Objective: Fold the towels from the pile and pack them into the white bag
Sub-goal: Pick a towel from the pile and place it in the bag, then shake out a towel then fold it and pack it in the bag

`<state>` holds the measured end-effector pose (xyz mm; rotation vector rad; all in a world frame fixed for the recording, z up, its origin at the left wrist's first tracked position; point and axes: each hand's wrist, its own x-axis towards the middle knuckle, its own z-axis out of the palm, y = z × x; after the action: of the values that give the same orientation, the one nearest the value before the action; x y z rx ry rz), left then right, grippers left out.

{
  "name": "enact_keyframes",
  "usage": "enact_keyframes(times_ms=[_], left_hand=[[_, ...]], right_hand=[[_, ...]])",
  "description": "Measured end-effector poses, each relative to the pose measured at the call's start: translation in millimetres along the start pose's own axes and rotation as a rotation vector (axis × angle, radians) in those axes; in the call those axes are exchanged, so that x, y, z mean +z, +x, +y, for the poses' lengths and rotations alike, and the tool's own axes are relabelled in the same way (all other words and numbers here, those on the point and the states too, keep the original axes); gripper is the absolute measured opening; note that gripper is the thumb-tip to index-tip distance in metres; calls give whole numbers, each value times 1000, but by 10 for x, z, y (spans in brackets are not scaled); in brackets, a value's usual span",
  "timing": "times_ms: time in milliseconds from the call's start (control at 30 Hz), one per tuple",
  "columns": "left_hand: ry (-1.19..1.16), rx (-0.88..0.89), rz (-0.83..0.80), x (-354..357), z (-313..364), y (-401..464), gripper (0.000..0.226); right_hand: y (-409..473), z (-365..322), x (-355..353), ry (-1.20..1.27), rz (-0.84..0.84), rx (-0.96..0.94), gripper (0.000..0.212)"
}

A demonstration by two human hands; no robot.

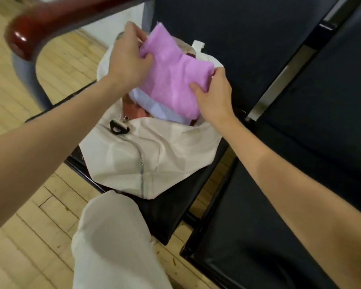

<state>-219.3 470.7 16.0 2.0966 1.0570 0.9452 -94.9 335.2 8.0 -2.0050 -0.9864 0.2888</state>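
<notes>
The left hand [127, 65] pinches the far edge of the folded pink towel [173, 80] and the right hand [214, 97] pinches its near corner; the towel hangs just over the open mouth of the white bag [150, 151], which stands on a black chair [258, 49]. This looks like the packing step; next, I think, both grips must lower it flat onto the towels already inside, then let go.

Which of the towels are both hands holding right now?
The pink towel, gripped by the left hand and right hand. The pale lilac towel and reddish one lie beneath it in the white bag.
</notes>
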Motion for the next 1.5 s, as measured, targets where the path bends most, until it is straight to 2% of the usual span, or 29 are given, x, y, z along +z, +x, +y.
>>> enact_keyframes(times_ms=[167,267,400,467,567,667,767,867,1000,1267,1367,1500], left_hand=[[137,-17,-85,100,-277,173,25],[269,22,-138,173,-389,163,34],[597,58,-318,262,-508,147,40],[684,70,-405,278,-529,171,37],[695,65,-453,259,-392,125,36],[663,103,-401,238,-176,-19,47],[567,135,-408,298,88,-334,54],[423,165,-397,408,367,-762,53],[317,327,-449,642,785,-1299,56],[370,500,-679,1446,1716,-2117,57],[378,580,-760,1771,2101,-2436,59],[373,688,-851,2195,2637,-2922,58]], right_hand=[[237,86,236,-108,-59,22,48],[293,190,380,-209,-108,39,61],[310,228,456,-544,-190,-57,76],[309,237,429,-733,-185,-130,83],[265,216,279,-738,-204,-139,72],[111,189,75,-672,-190,-298,49],[-152,267,-271,-689,-100,-401,45],[-444,465,-670,-682,-80,-242,48],[-870,821,-1214,-720,-148,9,60],[-2048,1603,-2364,-745,-135,299,70],[-2499,1964,-2901,-749,-48,388,68],[-3170,2385,-3536,-712,180,491,58]])
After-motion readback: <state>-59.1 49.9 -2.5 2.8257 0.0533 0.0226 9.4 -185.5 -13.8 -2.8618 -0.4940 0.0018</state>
